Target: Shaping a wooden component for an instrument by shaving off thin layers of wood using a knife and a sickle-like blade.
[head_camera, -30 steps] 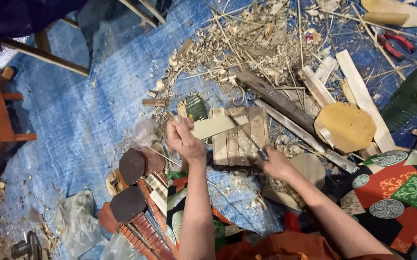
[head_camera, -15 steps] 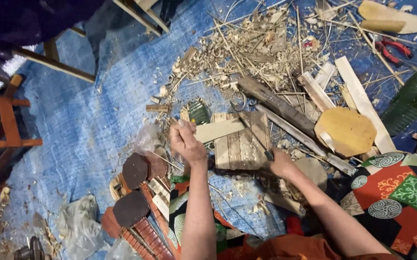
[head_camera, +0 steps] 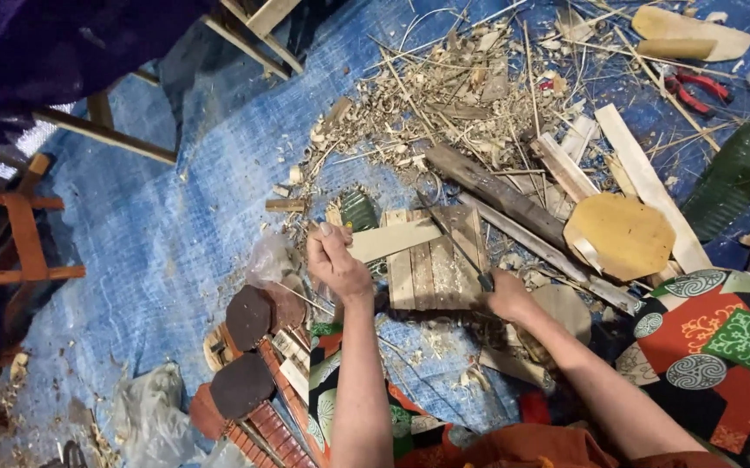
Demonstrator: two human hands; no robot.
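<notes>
My left hand [head_camera: 336,263] grips one end of a pale flat wooden strip [head_camera: 396,240] that lies across a small slatted wooden board [head_camera: 435,264]. My right hand [head_camera: 506,296] is closed around the handle of a long thin knife [head_camera: 453,240], whose blade runs up and left over the board toward the strip. Both hands rest just above a blue tarp [head_camera: 175,234] on the floor.
A heap of wood shavings and sticks [head_camera: 453,87] lies beyond the board. Planks [head_camera: 643,182] and a tan octagonal board [head_camera: 622,234] are to the right, red pliers [head_camera: 691,91] far right. Dark octagonal pieces [head_camera: 249,316] sit left of my arm. Wooden furniture legs [head_camera: 28,234] stand at left.
The view has shifted slightly. My right hand with the knife has stayed by the board's right edge, and my left hand still holds the strip.
</notes>
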